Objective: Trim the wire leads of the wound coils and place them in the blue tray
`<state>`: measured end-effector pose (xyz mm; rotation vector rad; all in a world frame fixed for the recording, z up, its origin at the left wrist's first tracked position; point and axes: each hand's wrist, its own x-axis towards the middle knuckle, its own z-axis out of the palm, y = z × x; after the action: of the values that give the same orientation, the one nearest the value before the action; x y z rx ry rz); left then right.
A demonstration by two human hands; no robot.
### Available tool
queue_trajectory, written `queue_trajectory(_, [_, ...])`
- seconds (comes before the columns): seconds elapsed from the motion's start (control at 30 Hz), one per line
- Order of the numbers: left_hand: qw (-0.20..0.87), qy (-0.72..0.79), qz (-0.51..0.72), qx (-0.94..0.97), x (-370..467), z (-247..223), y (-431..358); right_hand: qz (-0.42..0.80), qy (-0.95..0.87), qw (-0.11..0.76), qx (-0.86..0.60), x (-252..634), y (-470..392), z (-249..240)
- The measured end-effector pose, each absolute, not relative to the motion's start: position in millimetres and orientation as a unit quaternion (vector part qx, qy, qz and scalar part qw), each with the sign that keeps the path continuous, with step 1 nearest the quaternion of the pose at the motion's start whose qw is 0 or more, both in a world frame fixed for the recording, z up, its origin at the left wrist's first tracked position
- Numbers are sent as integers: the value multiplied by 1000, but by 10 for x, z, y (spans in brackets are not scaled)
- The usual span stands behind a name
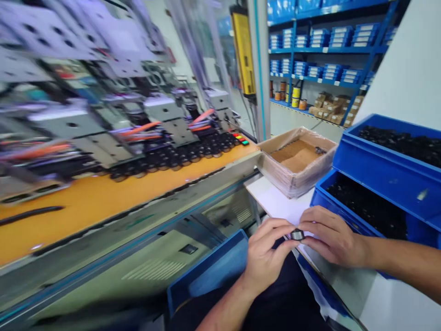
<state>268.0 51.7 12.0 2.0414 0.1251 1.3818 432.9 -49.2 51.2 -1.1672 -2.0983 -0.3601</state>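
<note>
Between the fingertips of both hands is a small round part [297, 235], dark on top with a shiny metal band around its side. My left hand [267, 250] pinches it from the left with thumb and fingers. From the right, my right hand [327, 236] grips the same part in a like pinch. The part is held above the near edge of the white table [268, 197], in front of a blue bin [358, 216] full of small black pieces. The fingers hide some of the part, so its exact kind is not clear.
A plastic-wrapped cardboard box [296, 179] stands behind my hands. Another blue bin [389, 156] of black pieces is stacked at the right. Left, a machine's orange bench [138, 197] carries a row of black round parts [175, 158]. Below my left hand is a blue tub [206, 271].
</note>
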Motion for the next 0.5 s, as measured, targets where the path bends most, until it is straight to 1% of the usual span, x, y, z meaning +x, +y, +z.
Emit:
queue_trajectory(0.07, [268,88,533,798,2578,158,708,-173,-800,323,-475,4410,-495,510])
queue_trajectory(0.13, [159,168,538,811,2363,255,1058,-208,-789,302,-493,4559,-485,525])
queue_trajectory(0.2, [54,302,503,808,2067,400,1503,-226,-779,287,-509,4762,-460,542])
queue_trajectory(0.23, [21,380,457,804,1917,478,1733,-228,-775,279,-519,4876,-444,543])
queue_trajectory(0.27, [6,450,395,801,1782,552,1954,-227,-772,269,-530,4992,-425,534])
queue_trajectory(0.33, [4,493,357,793,1586,671,2333,-220,-765,249,-551,5222,-395,487])
queue_trajectory(0.4, [13,508,340,791,1490,734,2594,-204,-754,234,-579,5439,-386,409])
queue_trajectory(0.5, [26,514,337,789,1427,739,2762,-163,-718,204,-645,5746,-434,276])
